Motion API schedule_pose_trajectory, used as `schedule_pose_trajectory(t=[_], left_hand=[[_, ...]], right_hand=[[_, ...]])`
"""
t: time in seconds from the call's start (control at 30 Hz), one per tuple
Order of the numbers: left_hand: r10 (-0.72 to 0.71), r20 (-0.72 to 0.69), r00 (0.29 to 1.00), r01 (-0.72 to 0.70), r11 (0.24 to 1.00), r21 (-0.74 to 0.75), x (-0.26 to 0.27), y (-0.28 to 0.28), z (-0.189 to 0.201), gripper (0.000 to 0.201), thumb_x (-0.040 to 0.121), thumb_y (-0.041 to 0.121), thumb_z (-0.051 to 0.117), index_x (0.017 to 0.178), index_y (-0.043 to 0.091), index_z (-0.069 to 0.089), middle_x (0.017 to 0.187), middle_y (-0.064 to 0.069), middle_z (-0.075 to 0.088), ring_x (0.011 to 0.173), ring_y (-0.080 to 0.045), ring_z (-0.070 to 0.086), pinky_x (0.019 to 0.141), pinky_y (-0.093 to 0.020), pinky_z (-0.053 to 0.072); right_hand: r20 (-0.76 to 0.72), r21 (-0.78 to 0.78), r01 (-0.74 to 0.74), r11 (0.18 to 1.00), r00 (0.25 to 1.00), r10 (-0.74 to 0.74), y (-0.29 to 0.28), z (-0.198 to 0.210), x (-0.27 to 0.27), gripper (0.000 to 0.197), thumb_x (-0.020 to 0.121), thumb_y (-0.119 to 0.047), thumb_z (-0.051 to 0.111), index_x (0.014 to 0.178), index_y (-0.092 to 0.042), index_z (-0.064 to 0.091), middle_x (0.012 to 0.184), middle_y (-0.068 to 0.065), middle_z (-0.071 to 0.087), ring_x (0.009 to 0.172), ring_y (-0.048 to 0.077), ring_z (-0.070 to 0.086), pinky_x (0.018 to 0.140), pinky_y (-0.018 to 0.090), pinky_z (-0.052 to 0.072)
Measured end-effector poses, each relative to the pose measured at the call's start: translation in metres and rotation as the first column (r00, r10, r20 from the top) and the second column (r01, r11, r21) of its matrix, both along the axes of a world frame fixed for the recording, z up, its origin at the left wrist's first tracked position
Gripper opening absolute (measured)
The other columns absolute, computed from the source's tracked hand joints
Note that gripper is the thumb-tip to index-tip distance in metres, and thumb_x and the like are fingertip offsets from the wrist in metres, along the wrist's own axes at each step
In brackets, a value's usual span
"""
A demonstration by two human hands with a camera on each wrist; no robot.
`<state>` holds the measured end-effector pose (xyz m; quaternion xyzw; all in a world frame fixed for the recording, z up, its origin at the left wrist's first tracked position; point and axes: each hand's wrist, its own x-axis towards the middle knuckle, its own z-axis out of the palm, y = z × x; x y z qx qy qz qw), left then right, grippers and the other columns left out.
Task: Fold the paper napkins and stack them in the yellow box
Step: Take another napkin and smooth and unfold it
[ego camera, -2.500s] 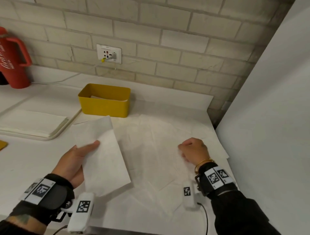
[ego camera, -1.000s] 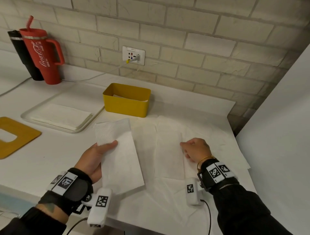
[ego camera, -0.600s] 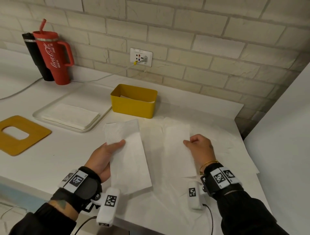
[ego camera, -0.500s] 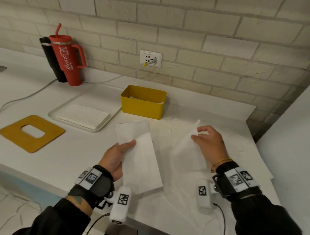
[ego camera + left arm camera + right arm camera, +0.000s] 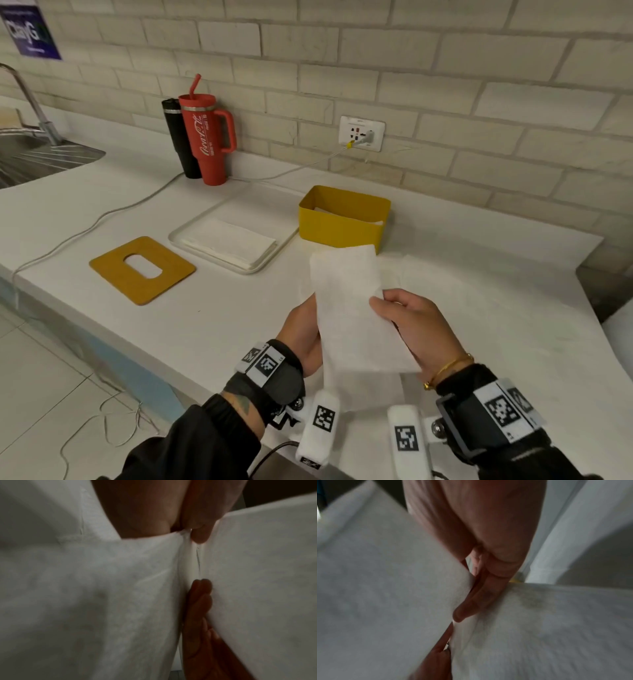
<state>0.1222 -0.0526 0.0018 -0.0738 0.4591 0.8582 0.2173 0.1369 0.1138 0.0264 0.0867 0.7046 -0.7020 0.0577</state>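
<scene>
Two white folded napkins (image 5: pixel 349 308) lie one on the other, held above the counter between both hands. My left hand (image 5: pixel 301 329) grips the under napkin from the left; its lower end (image 5: pixel 363 390) sticks out below. My right hand (image 5: pixel 407 322) pinches the upper napkin at its right edge. The yellow box (image 5: pixel 342 226) stands just beyond them, open, with a white napkin edge showing inside. In the left wrist view napkin (image 5: pixel 102 588) fills the picture. The right wrist view shows a finger (image 5: pixel 479 595) pressed between napkin layers (image 5: pixel 385 588).
Unfolded napkins (image 5: pixel 479 308) are spread on the counter to the right. A white tray (image 5: pixel 191 226) left of the box holds a napkin stack (image 5: pixel 233 240). Further left lie a yellow-brown lid (image 5: pixel 142 269), a red tumbler (image 5: pixel 209 137), a cable and a sink (image 5: pixel 34 154).
My right hand lifted a folded napkin off the counter and brought it left onto the one in my left hand. Both hands rose and the view swung left.
</scene>
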Motion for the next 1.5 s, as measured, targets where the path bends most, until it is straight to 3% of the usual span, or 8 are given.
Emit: schedule_pose_trajectory(t=[0.07, 0.17, 0.27, 0.47, 0.7, 1.13, 1.3, 1.5], left_hand=[[-0.008, 0.013, 1.0, 0.008, 0.999, 0.034, -0.002, -0.002, -0.001, 0.072, 0.09, 0.058, 0.058, 0.141, 0.007, 0.057, 0.136, -0.021, 0.063, 0.126, -0.038, 0.061, 0.103, -0.047, 0.051], [-0.008, 0.072, 0.997, 0.002, 0.997, 0.072, -0.005, -0.005, -0.004, 0.078, 0.099, 0.071, 0.024, 0.142, 0.016, 0.057, 0.135, -0.018, 0.065, 0.125, -0.034, 0.063, 0.101, -0.045, 0.051], [-0.023, 0.063, 0.998, 0.019, 0.998, 0.058, -0.005, -0.005, -0.002, 0.084, 0.095, 0.076, 0.017, 0.137, 0.017, 0.06, 0.131, -0.017, 0.068, 0.121, -0.033, 0.065, 0.101, -0.045, 0.05], [-0.041, 0.043, 0.998, 0.04, 0.999, 0.024, -0.006, -0.004, -0.002, 0.082, 0.096, 0.075, 0.024, 0.139, 0.016, 0.059, 0.132, -0.017, 0.067, 0.122, -0.032, 0.065, 0.102, -0.045, 0.05], [-0.012, 0.058, 0.998, 0.013, 1.0, -0.015, -0.003, -0.005, -0.003, 0.06, 0.1, 0.052, 0.049, 0.135, 0.005, 0.061, 0.127, -0.021, 0.069, 0.118, -0.035, 0.067, 0.101, -0.047, 0.052], [0.035, 0.039, 0.999, -0.031, 0.996, -0.089, 0.001, -0.004, 0.0, 0.048, 0.103, 0.043, 0.05, 0.125, 0.003, 0.064, 0.115, -0.019, 0.074, 0.105, -0.031, 0.073, 0.093, -0.044, 0.055], [0.043, 0.004, 0.999, -0.042, 0.997, -0.058, -0.001, -0.007, 0.005, 0.047, 0.103, 0.042, 0.05, 0.129, 0.004, 0.061, 0.118, -0.019, 0.073, 0.108, -0.033, 0.072, 0.096, -0.048, 0.053], [-0.048, -0.094, 0.994, 0.042, 0.997, -0.066, 0.0, -0.009, 0.004, 0.042, 0.094, 0.02, 0.058, 0.13, -0.002, 0.061, 0.12, -0.026, 0.071, 0.104, -0.04, 0.072, 0.083, -0.047, 0.062]], right_hand=[[0.027, -0.027, 0.023, 0.999, 0.999, -0.022, -0.002, -0.01, 0.002, 0.009, 0.095, -0.013, 0.068, 0.094, -0.007, 0.074, 0.096, 0.018, 0.076, 0.081, 0.028, 0.071, 0.073, 0.037, 0.061], [0.028, 0.015, 0.053, 0.998, 0.998, -0.054, -0.003, -0.015, 0.002, 0.011, 0.095, -0.016, 0.067, 0.093, -0.009, 0.074, 0.081, 0.012, 0.068, 0.059, 0.015, 0.058, 0.046, 0.021, 0.043], [0.006, 0.026, 0.052, 0.998, 0.999, -0.052, -0.002, -0.017, 0.001, 0.01, 0.096, -0.014, 0.067, 0.094, -0.007, 0.074, 0.079, 0.009, 0.07, 0.056, 0.007, 0.059, 0.048, 0.016, 0.041], [0.002, 0.043, 0.057, 0.997, 0.998, -0.057, -0.001, -0.022, -0.001, 0.008, 0.094, -0.014, 0.069, 0.094, -0.01, 0.076, 0.096, 0.014, 0.077, 0.1, 0.035, 0.071, 0.094, 0.048, 0.055], [0.001, 0.017, 0.057, 0.998, 0.998, -0.057, 0.0, -0.028, -0.001, 0.009, 0.095, -0.014, 0.068, 0.095, -0.009, 0.075, 0.093, 0.009, 0.078, 0.091, 0.026, 0.072, 0.079, 0.035, 0.054], [0.001, 0.032, 0.1, 0.994, 0.995, -0.1, -0.006, -0.031, 0.002, 0.009, 0.093, -0.019, 0.07, 0.095, -0.011, 0.074, 0.092, 0.007, 0.077, 0.097, 0.029, 0.072, 0.086, 0.038, 0.058], [-0.024, 0.113, 0.077, 0.991, 0.997, -0.074, -0.002, -0.026, 0.002, 0.04, 0.079, -0.028, 0.085, 0.111, -0.02, 0.064, 0.104, 0.002, 0.073, 0.094, 0.017, 0.072, 0.082, 0.028, 0.057], [0.023, -0.005, -0.069, 0.998, 0.997, 0.069, -0.005, -0.031, 0.003, 0.028, 0.083, -0.016, 0.082, 0.108, -0.008, 0.072, 0.103, 0.008, 0.078, 0.099, 0.026, 0.075, 0.096, 0.048, 0.057]])
